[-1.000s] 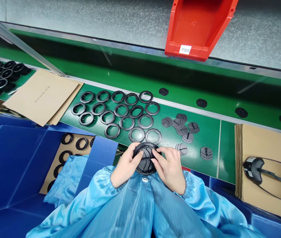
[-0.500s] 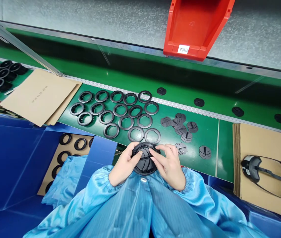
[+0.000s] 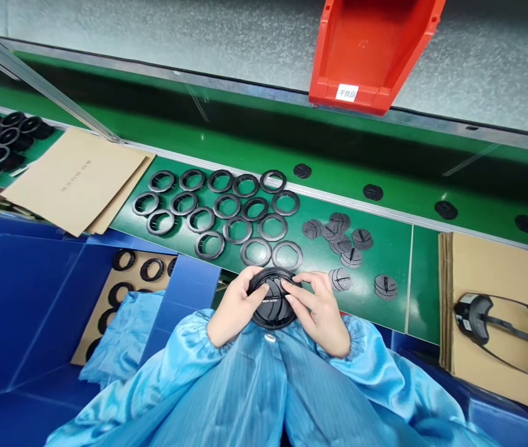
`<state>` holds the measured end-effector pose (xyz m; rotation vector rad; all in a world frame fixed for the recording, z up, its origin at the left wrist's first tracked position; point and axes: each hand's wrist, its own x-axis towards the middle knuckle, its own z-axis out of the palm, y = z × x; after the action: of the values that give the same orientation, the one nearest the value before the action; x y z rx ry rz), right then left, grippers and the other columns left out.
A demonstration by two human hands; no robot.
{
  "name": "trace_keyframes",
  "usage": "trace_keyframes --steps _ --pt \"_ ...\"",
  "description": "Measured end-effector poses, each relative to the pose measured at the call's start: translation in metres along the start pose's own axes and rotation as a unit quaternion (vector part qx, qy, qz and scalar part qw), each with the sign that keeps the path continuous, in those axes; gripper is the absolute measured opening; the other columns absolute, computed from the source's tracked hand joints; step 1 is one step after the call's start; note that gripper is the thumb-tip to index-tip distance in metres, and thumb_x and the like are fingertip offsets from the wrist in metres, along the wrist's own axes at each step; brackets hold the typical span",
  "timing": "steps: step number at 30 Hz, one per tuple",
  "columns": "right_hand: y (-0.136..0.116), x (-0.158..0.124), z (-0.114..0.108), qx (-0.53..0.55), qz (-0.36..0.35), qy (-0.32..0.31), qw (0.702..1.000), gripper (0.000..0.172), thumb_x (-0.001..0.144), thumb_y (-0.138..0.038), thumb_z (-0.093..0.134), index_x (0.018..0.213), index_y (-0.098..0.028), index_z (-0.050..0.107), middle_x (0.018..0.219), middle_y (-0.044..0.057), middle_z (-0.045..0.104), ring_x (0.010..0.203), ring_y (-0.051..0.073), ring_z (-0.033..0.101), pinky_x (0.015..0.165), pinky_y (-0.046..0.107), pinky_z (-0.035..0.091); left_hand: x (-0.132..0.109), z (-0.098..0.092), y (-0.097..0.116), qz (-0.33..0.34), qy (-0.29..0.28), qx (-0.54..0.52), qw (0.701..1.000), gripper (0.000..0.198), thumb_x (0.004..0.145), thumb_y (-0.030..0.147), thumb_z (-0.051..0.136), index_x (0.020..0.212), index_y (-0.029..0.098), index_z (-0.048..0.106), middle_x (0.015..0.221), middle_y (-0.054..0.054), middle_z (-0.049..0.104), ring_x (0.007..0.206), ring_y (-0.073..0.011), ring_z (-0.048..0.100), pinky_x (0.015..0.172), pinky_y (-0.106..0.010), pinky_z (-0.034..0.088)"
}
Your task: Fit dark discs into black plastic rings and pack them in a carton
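A round black plastic ring (image 3: 273,321) with dark slatted disc pieces (image 3: 270,305) inside it is held close to my body, over the table's front edge. My left hand (image 3: 234,305) grips its left rim, thumb lying on the slats. On the other side my right hand (image 3: 322,310) has its fingertips pressed on the slats and upper right rim. Several black rings (image 3: 237,230) lie in rows on the green table just beyond. Right of them are loose piles of dark slatted discs (image 3: 351,257).
A red bin (image 3: 361,56) with a white label hangs above the back. Brown cardboard sheets (image 3: 72,180) lie at left, near a blue box (image 3: 26,298) holding rings and blue plastic. At right, a black strap-like device (image 3: 473,316) rests on stacked cardboard (image 3: 501,261). Several disc stacks (image 3: 373,192) line the rear.
Both hands keep the ring in nearly the same place. The slats inside the ring look slightly shifted under my fingers. The whole view has moved a little.
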<state>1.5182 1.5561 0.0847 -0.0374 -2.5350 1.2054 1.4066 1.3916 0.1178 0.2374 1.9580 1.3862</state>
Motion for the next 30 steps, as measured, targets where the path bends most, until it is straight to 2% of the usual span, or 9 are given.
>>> trace_keyframes --steps 6,14,22,30 --pt "0.0001 -0.0036 0.0032 -0.016 -0.002 0.001 1.000 0.034 0.099 -0.019 0.054 0.132 -0.021 0.062 0.117 0.011 0.057 0.109 0.025 0.048 0.093 0.044 0.049 -0.0019 0.0001 -0.0019 -0.002 0.002 0.009 1.000 0.030 0.086 0.035 0.056 0.110 0.015 0.055 0.106 -0.006 0.063 0.101 -0.0215 0.057 0.093 -0.035 0.043" --pt "-0.0012 -0.0016 0.0023 -0.011 0.000 -0.018 1.000 0.033 0.098 -0.017 0.054 0.130 -0.017 0.063 0.116 0.012 0.057 0.107 0.024 0.050 0.090 0.042 0.050 -0.0047 -0.0003 -0.0043 0.005 -0.015 0.014 1.000 0.030 0.086 0.031 0.056 0.112 0.017 0.053 0.107 -0.005 0.062 0.103 -0.0220 0.057 0.094 -0.036 0.042" --pt "0.0055 -0.0019 0.0025 0.028 0.015 -0.030 0.999 0.034 0.099 -0.018 0.052 0.130 -0.025 0.064 0.120 0.011 0.052 0.110 0.024 0.047 0.090 0.041 0.052 -0.0075 -0.0052 -0.0074 0.002 -0.043 -0.006 0.999 0.034 0.087 0.026 0.056 0.120 0.021 0.050 0.115 -0.003 0.059 0.111 -0.0199 0.052 0.098 -0.033 0.039" --pt "0.0074 -0.0055 0.0015 0.011 0.021 -0.059 0.998 0.034 0.101 -0.022 0.050 0.132 -0.025 0.063 0.126 0.011 0.050 0.113 0.024 0.051 0.094 0.042 0.054 -0.0079 -0.0058 -0.0064 -0.014 -0.063 -0.063 0.996 0.034 0.086 0.022 0.058 0.120 0.024 0.051 0.113 0.001 0.059 0.109 -0.0174 0.051 0.095 -0.027 0.040"
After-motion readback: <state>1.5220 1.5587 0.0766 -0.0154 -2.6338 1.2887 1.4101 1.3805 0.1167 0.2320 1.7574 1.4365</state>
